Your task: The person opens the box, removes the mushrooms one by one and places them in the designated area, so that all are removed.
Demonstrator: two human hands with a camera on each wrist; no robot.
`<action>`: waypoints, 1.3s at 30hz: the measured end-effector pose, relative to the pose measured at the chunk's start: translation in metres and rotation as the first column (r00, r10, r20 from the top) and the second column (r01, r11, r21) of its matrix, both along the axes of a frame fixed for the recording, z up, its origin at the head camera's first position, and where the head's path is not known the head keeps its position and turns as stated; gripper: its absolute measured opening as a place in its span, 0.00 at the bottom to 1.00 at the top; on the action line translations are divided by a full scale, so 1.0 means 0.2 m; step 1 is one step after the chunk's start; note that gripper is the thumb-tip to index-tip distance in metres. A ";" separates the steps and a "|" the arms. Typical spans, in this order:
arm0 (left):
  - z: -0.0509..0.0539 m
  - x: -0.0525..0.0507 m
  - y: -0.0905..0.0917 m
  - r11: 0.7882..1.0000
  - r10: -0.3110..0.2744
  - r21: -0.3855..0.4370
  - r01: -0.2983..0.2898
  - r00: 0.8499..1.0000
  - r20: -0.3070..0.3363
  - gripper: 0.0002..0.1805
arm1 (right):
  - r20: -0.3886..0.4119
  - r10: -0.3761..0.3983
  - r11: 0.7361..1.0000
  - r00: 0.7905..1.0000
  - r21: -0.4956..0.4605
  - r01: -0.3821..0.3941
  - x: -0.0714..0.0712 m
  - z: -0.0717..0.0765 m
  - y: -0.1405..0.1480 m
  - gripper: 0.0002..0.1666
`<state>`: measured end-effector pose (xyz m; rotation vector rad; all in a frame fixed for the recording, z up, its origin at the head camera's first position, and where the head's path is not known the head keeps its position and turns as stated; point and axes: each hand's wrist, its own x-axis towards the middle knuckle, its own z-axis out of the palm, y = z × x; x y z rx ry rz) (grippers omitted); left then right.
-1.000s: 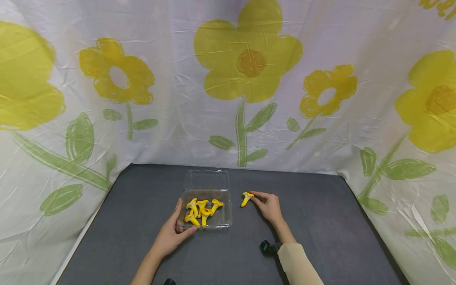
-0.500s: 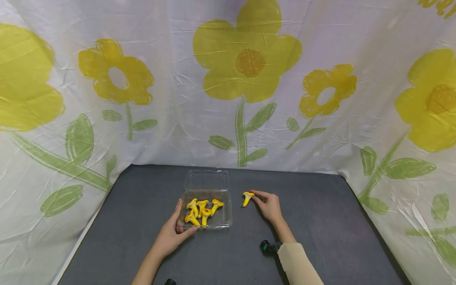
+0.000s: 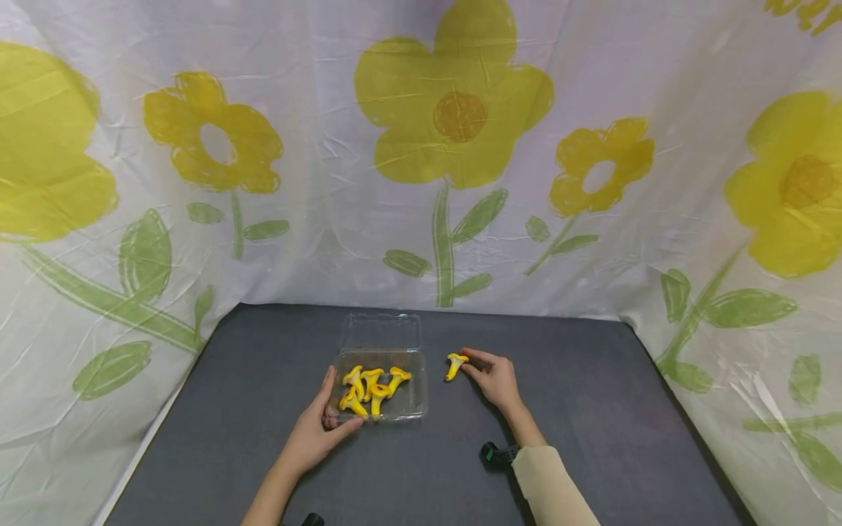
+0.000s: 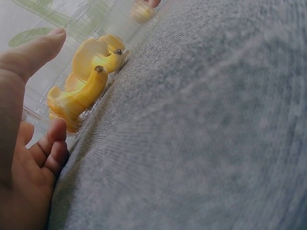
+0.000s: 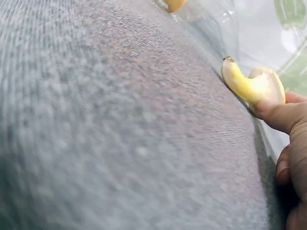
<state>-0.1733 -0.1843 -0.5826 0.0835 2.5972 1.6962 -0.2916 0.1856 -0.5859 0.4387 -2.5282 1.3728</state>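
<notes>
A clear plastic clamshell box point(image 3: 414, 402) lies on the dark table with its lid point(image 3: 381, 332) folded back. Inside its left and middle part are several yellow chanterelle mushrooms point(image 3: 378, 398). My left hand point(image 3: 313, 438) holds the box's near left corner, thumb along the front edge and fingers at the left side; in the left wrist view the thumb point(image 4: 36, 52) is spread from the curled fingers. To the right of the box, my right hand point(image 3: 498, 383) pinches another chanterelle mushroom point(image 3: 455, 367) by its cap, stem pointing down. The right wrist view shows this mushroom point(image 5: 244, 86) between thumb and fingers.
The dark grey table point(image 3: 579, 409) extends around the box on all sides. A white curtain with printed yellow flowers point(image 3: 316, 241) hangs behind and at both sides. A black wrist device point(image 3: 498, 456) sits at the right wrist.
Almost nothing differs. Both hands, the box and the pinched mushroom keep their places; the whole head view has shifted very slightly.
</notes>
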 end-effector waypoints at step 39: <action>-0.01 0.00 0.00 1.000 0.010 -0.013 -0.010 1.000 0.000 0.66 | 0.073 -0.005 0.970 0.997 -0.241 0.023 0.17 0.21 -0.23 0.27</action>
